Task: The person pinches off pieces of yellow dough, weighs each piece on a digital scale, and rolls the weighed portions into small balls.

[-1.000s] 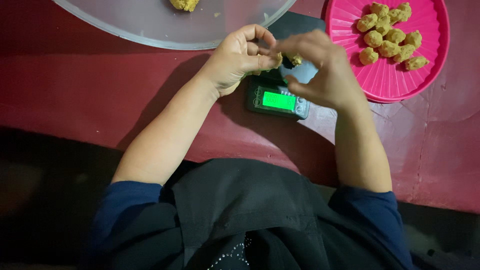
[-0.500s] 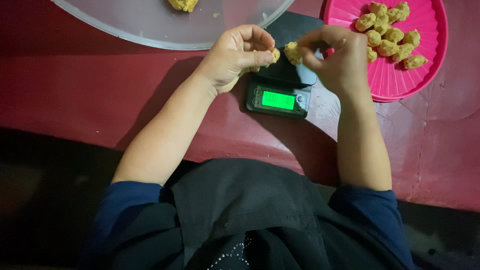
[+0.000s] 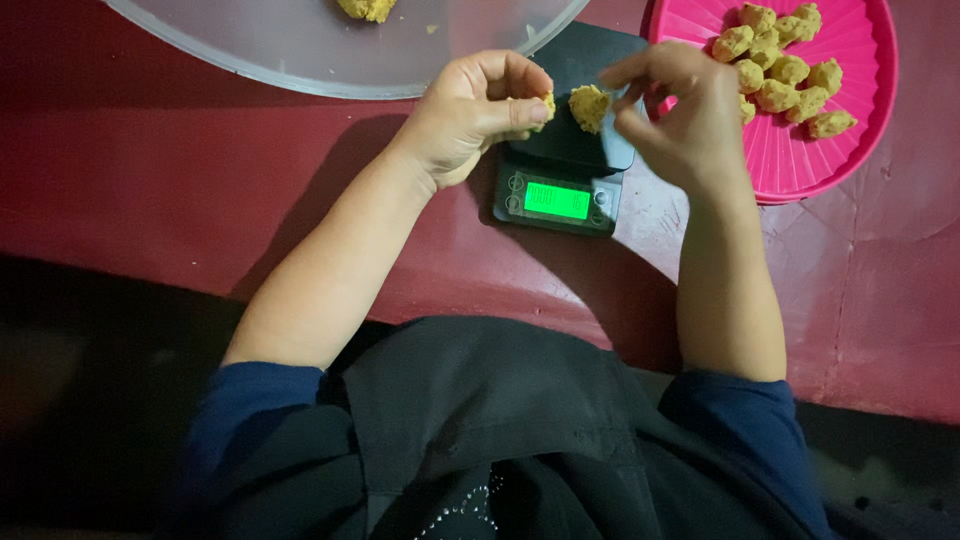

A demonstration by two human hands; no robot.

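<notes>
Lying on the dark platform of the small scale [image 3: 563, 160], a yellow dough lump [image 3: 589, 106] sits just beside the right hand [image 3: 680, 120], whose fingers are loosely spread and close on nothing; whether a fingertip touches the lump cannot be told. The left hand [image 3: 478, 112] is curled, pinching a small dough bit [image 3: 548, 104] at its fingertips. A pink plate [image 3: 860, 130] of dough balls [image 3: 780, 65] stands to the right, a clear bowl [image 3: 300, 55] above.

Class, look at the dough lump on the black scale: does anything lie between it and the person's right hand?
Nothing visible does. The dough lump sits on the scale, and the right hand hovers just beside it, fingers open toward it, with only bare scale platform between.
</notes>
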